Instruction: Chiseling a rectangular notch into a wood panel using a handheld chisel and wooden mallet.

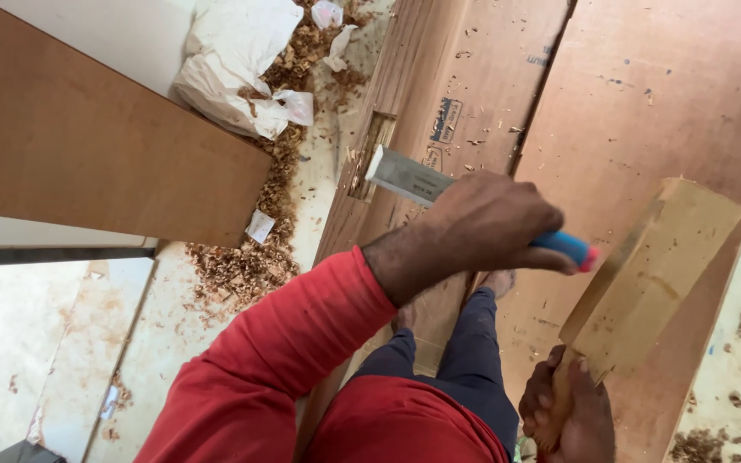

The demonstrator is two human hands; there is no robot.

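My left hand grips a chisel by its blue handle, whose red end sticks out past my fingers. The steel blade points at a rectangular notch cut in the edge of a reddish-brown door panel. My right hand holds a thick block of pale wood by its lower end, raised close behind the chisel's handle end. My red sleeve and dark trousers fill the lower middle, and a bare foot rests on the panel.
A second brown panel lies alongside on the right. Another board stands at the upper left. Wood shavings and crumpled white bags litter the pale floor.
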